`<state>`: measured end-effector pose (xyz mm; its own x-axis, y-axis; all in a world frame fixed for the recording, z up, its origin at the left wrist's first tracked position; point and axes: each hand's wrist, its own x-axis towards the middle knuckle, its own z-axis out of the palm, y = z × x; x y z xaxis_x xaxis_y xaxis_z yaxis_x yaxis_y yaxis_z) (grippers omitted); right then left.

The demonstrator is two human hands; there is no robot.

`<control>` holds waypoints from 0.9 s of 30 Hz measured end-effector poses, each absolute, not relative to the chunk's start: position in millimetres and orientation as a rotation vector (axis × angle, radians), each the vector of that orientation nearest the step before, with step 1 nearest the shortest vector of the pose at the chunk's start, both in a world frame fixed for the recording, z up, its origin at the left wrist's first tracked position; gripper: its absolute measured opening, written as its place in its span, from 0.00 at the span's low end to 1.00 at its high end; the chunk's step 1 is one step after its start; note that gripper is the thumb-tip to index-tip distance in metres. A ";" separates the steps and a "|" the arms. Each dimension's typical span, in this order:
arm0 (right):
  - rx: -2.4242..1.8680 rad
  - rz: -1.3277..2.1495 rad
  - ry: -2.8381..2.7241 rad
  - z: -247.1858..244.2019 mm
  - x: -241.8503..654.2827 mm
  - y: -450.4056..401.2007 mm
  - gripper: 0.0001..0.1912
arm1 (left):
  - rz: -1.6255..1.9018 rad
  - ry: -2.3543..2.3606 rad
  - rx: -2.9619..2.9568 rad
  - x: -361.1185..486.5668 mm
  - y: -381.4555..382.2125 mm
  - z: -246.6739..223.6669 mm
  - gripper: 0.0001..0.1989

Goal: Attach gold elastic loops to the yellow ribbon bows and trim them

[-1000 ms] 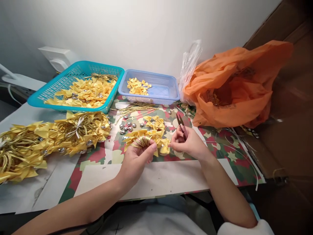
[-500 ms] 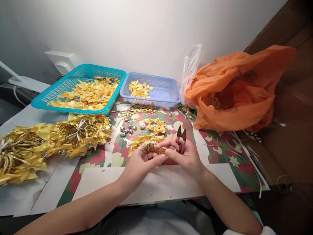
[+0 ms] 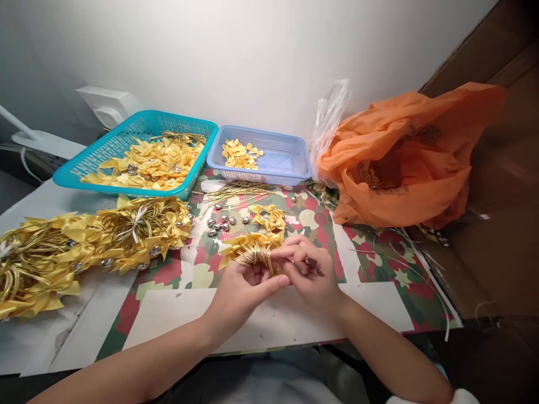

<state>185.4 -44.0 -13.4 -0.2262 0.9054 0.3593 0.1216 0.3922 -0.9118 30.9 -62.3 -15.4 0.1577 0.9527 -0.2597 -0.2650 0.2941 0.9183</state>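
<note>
Pale wall (image 3: 252, 56) rises behind our worktop (image 3: 408, 306), dressed in a camouflage-patterned cover, and the head view is all we have. Near the front, between our hands, sits a bunch of gold cord loops (image 3: 257, 252) with yellow bows. Our left hand (image 3: 236, 289) is curled closed around the loops; our right hand (image 3: 314, 280), half folded, rests its fingertips against their right side, a dark tool (image 3: 311, 262) tucked in its palm (mostly hidden, so its blades escape us). We judge the step in hand to be gathering loops together; next calls for a firm left grip while the right evens the cords. Counting, we get two baskets, teal (image 3: 84, 182) and blue (image 3: 290, 180), one orange bag (image 3: 421, 207), one clear bag (image 3: 330, 115), two tied bundles (image 3: 168, 224) at left and about nine loose silver bells (image 3: 217, 226); bows and cords overlap too much to number.
</note>
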 end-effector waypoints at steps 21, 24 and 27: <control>-1.094 0.658 -1.382 -22.8 213.0 -3.0 0.24 | 0.882 0.975 0.661 29.7 -59.8 -14.7 0.21; -0.954 0.701 -1.465 -14.7 213.0 -9.8 0.25 | 0.918 0.992 0.692 30.3 -59.4 -15.2 0.16; -0.824 0.818 -1.561 -11.9 208.8 -17.0 0.26 | 0.932 1.025 0.680 31.0 -58.7 -14.9 0.18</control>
<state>208.8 -17.0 -11.9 -0.1208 0.8554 0.5037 0.0726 0.5136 -0.8549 31.0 -58.7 -14.9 0.2158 0.8885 -0.4050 -0.3188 0.4561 0.8308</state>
